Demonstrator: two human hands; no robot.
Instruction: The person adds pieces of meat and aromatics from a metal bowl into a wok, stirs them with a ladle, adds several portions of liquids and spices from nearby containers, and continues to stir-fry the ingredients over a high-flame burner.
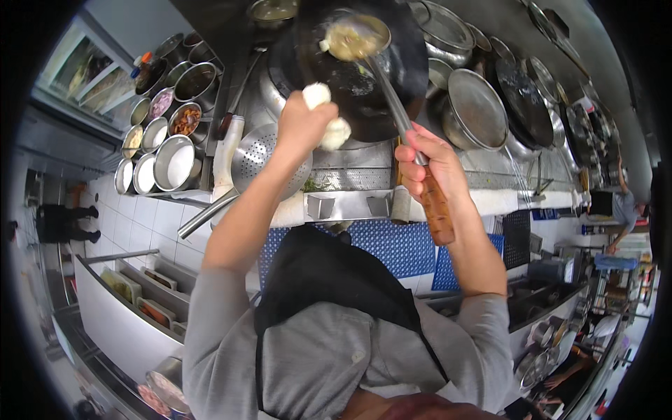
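My left hand (304,123) is closed around a bunched white cloth (335,134) at the near left side of a black wok (378,113). Whether the cloth wraps the wok's rim or handle is hidden by the fingers. My right hand (430,163) grips a long metal ladle by its lower shaft and brown handle (437,210). The ladle's bowl (375,37) is over the far part of the wok and holds yellowish food in liquid (352,42). Below the bowl, the wok's inside looks dark and glossy with oil.
A perforated metal strainer (262,157) lies beside my left forearm. Further left stand metal containers with white contents (176,163) and others with ingredients. Metal pots (475,110) and another wok (525,105) line the stove to the right. A person (622,210) stands at the far right, another (60,223) far left.
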